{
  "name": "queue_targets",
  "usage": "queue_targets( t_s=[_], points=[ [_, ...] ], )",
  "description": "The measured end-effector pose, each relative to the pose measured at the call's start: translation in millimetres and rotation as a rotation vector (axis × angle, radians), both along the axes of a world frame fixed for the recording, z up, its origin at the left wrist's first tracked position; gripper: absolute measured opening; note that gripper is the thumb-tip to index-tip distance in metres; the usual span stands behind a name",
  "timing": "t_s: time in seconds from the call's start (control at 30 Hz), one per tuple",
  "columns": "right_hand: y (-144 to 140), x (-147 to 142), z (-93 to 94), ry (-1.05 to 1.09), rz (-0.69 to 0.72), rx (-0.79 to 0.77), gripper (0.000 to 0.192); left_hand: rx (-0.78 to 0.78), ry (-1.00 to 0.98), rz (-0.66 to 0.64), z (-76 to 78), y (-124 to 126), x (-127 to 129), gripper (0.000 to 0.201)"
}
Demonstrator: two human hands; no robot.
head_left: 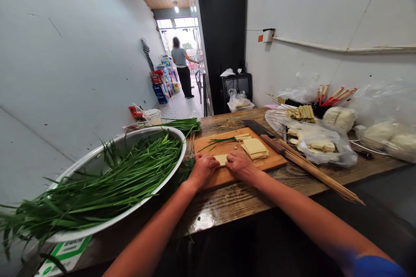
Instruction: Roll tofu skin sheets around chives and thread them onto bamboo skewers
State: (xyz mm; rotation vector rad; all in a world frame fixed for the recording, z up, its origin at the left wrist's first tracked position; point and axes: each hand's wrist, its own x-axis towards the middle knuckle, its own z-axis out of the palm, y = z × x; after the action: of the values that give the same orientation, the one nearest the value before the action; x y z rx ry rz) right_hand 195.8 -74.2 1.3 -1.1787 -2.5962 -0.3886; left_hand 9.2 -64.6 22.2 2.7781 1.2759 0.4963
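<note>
On a wooden cutting board [227, 137], my left hand [205, 168] and my right hand [241, 165] press the two ends of a pale, partly rolled tofu sheet [222, 159]. Both sets of fingers are curled down onto it. Just right of my right hand lies a stack of square tofu sheets [255, 147]. Behind that are finished rolls [242, 137] with chive ends [217, 142] sticking out to the left. A cleaver [259, 128] rests across the board's far right corner, its wooden handle pointing toward me.
A large metal basin [183, 138] heaped with green chives [130, 177] stands at left. Bamboo skewers [321, 175] lie to the right, beside a plastic bag [344, 149] with tofu pieces. Skewered rolls [300, 113] sit behind. A person [182, 58] stands near the far doorway.
</note>
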Motion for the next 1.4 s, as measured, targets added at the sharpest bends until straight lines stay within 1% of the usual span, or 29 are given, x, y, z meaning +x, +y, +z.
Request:
queue_targets(
  t_s=[0.13,0.23,0.33,0.43,0.53,0.6,0.67,0.73,0.87,0.93,1.0,1.07,1.13,1.2,1.27,1.33,1.4],
  points=[
    [5,-1,10.0,-0.029,0.034,-0.094,0.025,0.038,0.013,-0.025,-2.1,-2,-3,0.024],
    [12,2,14.0,-0.001,0.039,-0.174,0.027,0.064,0.037,-0.024,-3.9,-2,-3,0.027],
    [19,7,14.8,0.102,0.045,-0.266,0.029,0.072,0.081,-0.018,-5.1,2,-1,0.026],
    [26,10,16.4,0.224,0.057,-0.387,0.02,0.037,0.068,0.018,-3.7,6,0,0.026],
    [32,12,20.0,0.304,0.015,-0.549,0.016,-0.011,0.041,0.047,0.8,9,-1,0.028],
    [36,12,22.5,0.341,-0.01,-0.614,0.014,-0.037,0.022,0.046,3.8,10,-1,0.026],
    [39,12,24.1,0.37,0.0,-0.621,0.013,-0.062,-0.013,0.058,5.4,10,-2,0.024],
    [43,11,25.2,0.355,0.027,-0.62,0.013,-0.075,-0.047,0.09,5.2,9,-2,0.023],
    [47,10,28.5,0.211,0.048,-0.598,0.017,-0.025,-0.027,0.109,2.5,5,-1,0.025],
    [44,8,30.6,0.129,0.063,-0.539,0.017,0.009,-0.011,0.103,1.9,3,1,0.026],
    [39,5,31.8,0.058,0.07,-0.441,0.017,0.019,-0.007,0.111,2.5,3,2,0.026],
    [34,2,32.0,0.012,0.048,-0.343,0.018,-0.008,0.0,0.126,4.2,4,3,0.025],
    [31,1,32.3,-0.009,0.026,-0.31,0.02,-0.057,0.002,0.157,6.1,5,5,0.024],
    [32,2,33.6,-0.008,0.033,-0.356,0.021,-0.102,-0.02,0.204,6.9,6,5,0.021],
    [36,3,36.0,0.003,0.053,-0.444,0.021,-0.122,-0.083,0.266,5.8,5,5,0.016],
    [41,3,38.8,0.008,0.044,-0.523,0.021,-0.105,-0.156,0.31,3.0,3,4,0.013],
    [44,3,41.3,0.006,0.025,-0.558,0.021,-0.059,-0.178,0.301,-0.3,1,2,0.014]
  ],
)
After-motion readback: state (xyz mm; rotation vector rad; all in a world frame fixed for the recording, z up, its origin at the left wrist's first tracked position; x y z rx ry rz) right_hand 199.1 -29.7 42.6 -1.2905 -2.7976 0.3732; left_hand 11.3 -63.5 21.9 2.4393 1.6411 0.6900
